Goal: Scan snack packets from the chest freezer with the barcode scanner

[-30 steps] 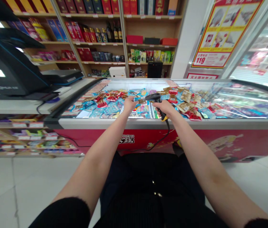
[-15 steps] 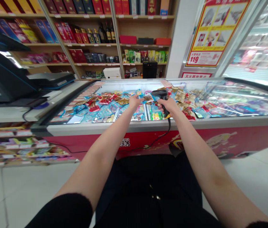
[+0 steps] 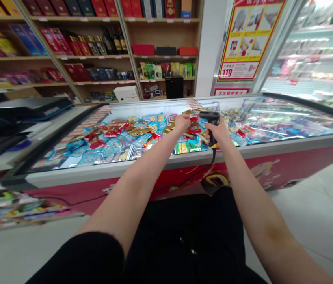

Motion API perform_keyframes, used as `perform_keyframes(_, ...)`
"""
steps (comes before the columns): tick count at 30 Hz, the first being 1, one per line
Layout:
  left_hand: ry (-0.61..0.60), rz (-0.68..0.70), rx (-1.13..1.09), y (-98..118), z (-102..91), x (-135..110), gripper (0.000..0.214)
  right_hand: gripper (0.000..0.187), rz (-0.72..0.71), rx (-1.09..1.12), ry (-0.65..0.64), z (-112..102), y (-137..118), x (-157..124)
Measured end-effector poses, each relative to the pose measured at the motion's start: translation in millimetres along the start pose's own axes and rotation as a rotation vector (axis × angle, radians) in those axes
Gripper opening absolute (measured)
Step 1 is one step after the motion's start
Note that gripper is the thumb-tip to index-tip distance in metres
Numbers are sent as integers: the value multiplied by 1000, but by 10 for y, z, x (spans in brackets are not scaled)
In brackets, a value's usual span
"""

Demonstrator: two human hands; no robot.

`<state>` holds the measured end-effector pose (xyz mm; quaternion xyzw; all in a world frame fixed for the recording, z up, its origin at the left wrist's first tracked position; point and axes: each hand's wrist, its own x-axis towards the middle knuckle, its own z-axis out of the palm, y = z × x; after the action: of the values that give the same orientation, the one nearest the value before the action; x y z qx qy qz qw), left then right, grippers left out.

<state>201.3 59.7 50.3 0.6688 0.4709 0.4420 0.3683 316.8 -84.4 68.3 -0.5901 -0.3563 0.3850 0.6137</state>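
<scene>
Both my arms reach out over a red chest freezer [image 3: 166, 177] full of wrapped ice creams [image 3: 116, 140]. My right hand [image 3: 220, 132] is closed round the grip of a black and yellow barcode scanner [image 3: 210, 118], whose cable hangs down the freezer's front. My left hand [image 3: 181, 123] is closed on a small red and white packet [image 3: 194, 122], held right in front of the scanner's head.
A checkout counter [image 3: 12, 146] with a black till screen and printer stands to the left. Wooden shelves [image 3: 110, 55] of boxes and bottles line the back wall. A glass-fronted fridge [image 3: 311, 55] and a red and yellow poster [image 3: 247, 37] are on the right.
My view has swung to the right, so the freezer and till slid left. Both hands shifted right along the freezer. My left hand now holds a red packet instead of a pale one.
</scene>
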Motion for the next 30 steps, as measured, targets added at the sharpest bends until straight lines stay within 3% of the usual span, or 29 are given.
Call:
perform_keyframes(4,77,93,242,-94,-263,-57,33,23,-4,4,-29,80,59,3)
perform_keyframes(8,94,136,443,-219,-668,-122,36,22,-17,-29,-75,245,76,-56)
perform_keyframes(14,148,-1,779,-518,-1414,-147,44,25,-7,-85,-163,549,106,-179)
perform_keyframes(20,106,-78,1013,-706,-2046,74,51,25,-2,-118,-232,757,133,-256)
perform_keyframes(24,12,-41,1062,-760,-2202,229,60,22,-1,-130,-232,822,189,-241)
perform_keyframes(30,-114,-53,993,-930,-2205,378,64,25,-5,-128,-249,871,311,-162)
